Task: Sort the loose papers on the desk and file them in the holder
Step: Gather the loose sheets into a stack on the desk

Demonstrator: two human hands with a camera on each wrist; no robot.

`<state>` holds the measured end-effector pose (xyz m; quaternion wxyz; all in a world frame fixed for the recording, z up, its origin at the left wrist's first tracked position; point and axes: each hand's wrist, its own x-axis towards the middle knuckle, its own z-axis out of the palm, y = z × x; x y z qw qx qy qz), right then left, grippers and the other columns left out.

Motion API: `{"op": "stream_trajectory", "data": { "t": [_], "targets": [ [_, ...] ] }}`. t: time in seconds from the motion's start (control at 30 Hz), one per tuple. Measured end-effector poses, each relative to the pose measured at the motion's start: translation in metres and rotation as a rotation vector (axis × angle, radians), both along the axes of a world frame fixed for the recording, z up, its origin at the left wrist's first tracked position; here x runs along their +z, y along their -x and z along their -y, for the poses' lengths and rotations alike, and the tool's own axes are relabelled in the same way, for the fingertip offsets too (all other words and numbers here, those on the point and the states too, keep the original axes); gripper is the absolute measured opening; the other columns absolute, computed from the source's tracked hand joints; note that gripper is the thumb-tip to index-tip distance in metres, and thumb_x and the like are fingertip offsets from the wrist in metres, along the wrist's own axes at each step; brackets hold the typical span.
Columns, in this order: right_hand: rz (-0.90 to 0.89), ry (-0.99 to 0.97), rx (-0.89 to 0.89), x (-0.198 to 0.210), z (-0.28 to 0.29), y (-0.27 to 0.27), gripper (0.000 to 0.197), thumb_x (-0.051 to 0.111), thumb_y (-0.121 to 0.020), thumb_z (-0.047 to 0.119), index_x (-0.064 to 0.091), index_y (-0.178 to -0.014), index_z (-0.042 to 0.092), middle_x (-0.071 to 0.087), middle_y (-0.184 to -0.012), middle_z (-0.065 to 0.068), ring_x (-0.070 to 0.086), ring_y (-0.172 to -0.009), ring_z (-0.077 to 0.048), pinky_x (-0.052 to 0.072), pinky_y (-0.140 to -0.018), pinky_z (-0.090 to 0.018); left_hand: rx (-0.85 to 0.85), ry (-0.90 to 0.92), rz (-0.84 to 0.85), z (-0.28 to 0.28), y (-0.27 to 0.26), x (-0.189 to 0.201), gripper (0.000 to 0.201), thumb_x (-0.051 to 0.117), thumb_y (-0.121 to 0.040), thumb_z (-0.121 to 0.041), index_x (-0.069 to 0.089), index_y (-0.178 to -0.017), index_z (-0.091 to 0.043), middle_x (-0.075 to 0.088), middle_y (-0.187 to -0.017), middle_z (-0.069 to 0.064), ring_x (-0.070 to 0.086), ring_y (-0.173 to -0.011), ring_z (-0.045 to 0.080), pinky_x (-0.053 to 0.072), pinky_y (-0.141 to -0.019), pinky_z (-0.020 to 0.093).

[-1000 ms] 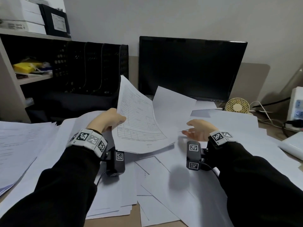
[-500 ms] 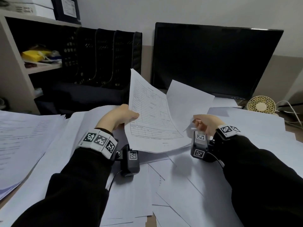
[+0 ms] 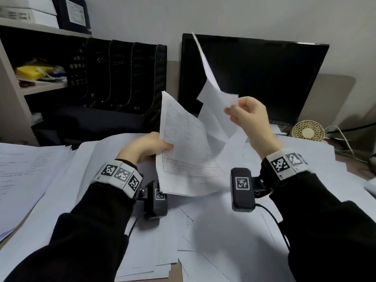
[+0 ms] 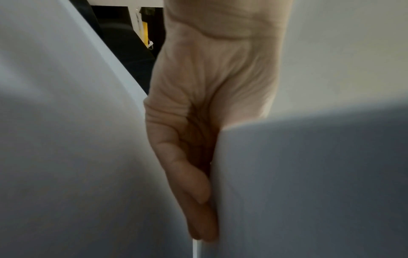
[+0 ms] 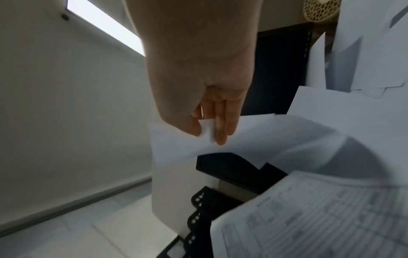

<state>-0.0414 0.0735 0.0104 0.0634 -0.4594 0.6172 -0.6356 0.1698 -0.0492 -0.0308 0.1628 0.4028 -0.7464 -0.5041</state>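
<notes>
Far left: a stack of papers (image 3: 22, 176) on your table (image 3: 175, 275), the black slotted holder (image 3: 122, 78) standing behind it beside the shelf unit (image 3: 12, 102). Centre: your left hand (image 3: 142, 149) pinches the printed form (image 3: 183, 151) by its left edge, thumb on top, sheet tilted up off the loose papers (image 3: 223, 241) below. Right: your right hand (image 3: 248, 115), raised before the dark monitor (image 3: 264, 78), pinches a blank sheet (image 3: 211, 86) by its corner between thumb and fingers (image 5: 223, 125); small fan (image 3: 308, 131) far right
</notes>
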Motion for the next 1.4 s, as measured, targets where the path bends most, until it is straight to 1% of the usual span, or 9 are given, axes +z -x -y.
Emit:
{"op": "stream_trajectory", "data": {
  "t": [0.13, 0.33, 0.47, 0.63, 0.8, 0.93, 1.07, 1.27, 1.4],
  "targets": [
    [-0.179, -0.350, 0.189, -0.016, -0.010, -0.015, 0.013, 0.064, -0.086, 0.012, 0.072, -0.096, 0.017, 0.071, -0.105, 0.001, 0.065, -0.102, -0.013, 0.050, -0.095, -0.032, -0.030, -0.019, 0.012, -0.011, 0.010, 0.002, 0.027, 0.060, -0.090, -0.005, 0.060, -0.115, -0.014, 0.067, -0.107, 0.004, 0.065, -0.086, 0.015, 0.052, -0.062, 0.022],
    [-0.049, -0.755, 0.342, -0.037, -0.024, -0.017, 0.024, 0.062, -0.091, 0.028, 0.071, -0.102, 0.008, 0.075, -0.099, -0.003, 0.070, -0.095, -0.011, 0.054, -0.094, -0.032, -0.037, -0.065, 0.024, -0.017, 0.004, 0.000, 0.018, 0.052, -0.093, -0.003, 0.061, -0.108, -0.003, 0.068, -0.075, 0.006, 0.065, -0.050, 0.014, 0.055, -0.056, 0.030],
    [-0.061, -0.791, 0.366, -0.037, -0.033, -0.014, 0.034, 0.058, -0.092, 0.038, 0.073, -0.100, 0.009, 0.076, -0.094, 0.003, 0.071, -0.090, -0.007, 0.055, -0.090, -0.030, 0.114, -0.116, -0.077, -0.017, -0.001, 0.008, 0.035, 0.046, -0.098, -0.032, 0.060, -0.119, -0.007, 0.068, -0.111, 0.010, 0.067, -0.083, 0.022, 0.052, -0.068, 0.033],
    [-0.175, -0.598, 0.297, -0.030, -0.035, -0.019, 0.012, 0.071, -0.082, 0.019, 0.077, -0.089, 0.011, 0.075, -0.093, -0.007, 0.069, -0.089, -0.016, 0.056, -0.090, -0.036, 0.233, -0.074, -0.136, -0.013, -0.016, 0.026, 0.074, 0.022, -0.092, -0.070, 0.062, -0.114, -0.011, 0.064, -0.107, 0.004, 0.061, -0.097, 0.023, 0.048, -0.076, 0.038],
    [-0.057, -0.416, 0.328, -0.022, -0.033, -0.033, 0.010, 0.071, -0.083, 0.013, 0.075, -0.092, 0.014, 0.075, -0.095, -0.004, 0.069, -0.095, -0.019, 0.055, -0.090, -0.029, 0.324, 0.013, -0.033, -0.001, -0.062, 0.041, 0.050, 0.042, -0.095, -0.056, 0.058, -0.120, -0.017, 0.053, -0.133, 0.005, 0.055, -0.114, 0.023, 0.047, -0.082, 0.039],
    [0.044, -0.389, 0.391, -0.026, -0.027, -0.054, 0.012, 0.068, -0.084, 0.004, 0.075, -0.092, 0.010, 0.074, -0.098, -0.009, 0.069, -0.091, -0.016, 0.056, -0.087, -0.027, 0.404, -0.047, 0.096, -0.001, -0.095, 0.039, 0.066, 0.040, -0.094, -0.061, 0.048, -0.138, -0.012, 0.033, -0.152, 0.007, 0.031, -0.139, 0.027, 0.036, -0.093, 0.041],
    [0.155, -0.491, 0.394, -0.038, -0.023, -0.074, 0.013, 0.068, -0.086, 0.009, 0.073, -0.098, 0.008, 0.074, -0.101, -0.011, 0.069, -0.083, -0.013, 0.057, -0.084, -0.026, 0.497, -0.265, -0.062, 0.001, -0.116, 0.014, 0.047, 0.060, -0.085, -0.055, 0.057, -0.099, -0.011, 0.063, -0.081, 0.005, 0.063, -0.084, 0.024, 0.046, -0.062, 0.034],
    [0.304, -0.620, 0.507, -0.050, -0.023, -0.092, 0.025, 0.063, -0.091, 0.015, 0.067, -0.112, 0.002, 0.072, -0.106, -0.011, 0.071, -0.092, -0.019, 0.058, -0.082, -0.027, 0.415, -0.356, -0.146, 0.003, -0.126, 0.006, 0.035, 0.076, -0.077, -0.032, 0.062, -0.099, -0.009, 0.059, -0.087, 0.005, 0.060, -0.061, 0.017, 0.055, -0.056, 0.026],
    [0.282, -0.650, 0.590, -0.050, -0.025, -0.108, 0.028, 0.063, -0.091, 0.016, 0.065, -0.115, 0.002, 0.072, -0.108, -0.010, 0.071, -0.089, -0.016, 0.057, -0.082, -0.025, 0.477, -0.125, -0.094, 0.004, -0.129, 0.021, 0.085, 0.083, -0.072, -0.020, 0.037, -0.140, -0.002, 0.065, -0.099, 0.010, 0.069, -0.077, 0.022, 0.056, -0.057, 0.031]
  ]
}}
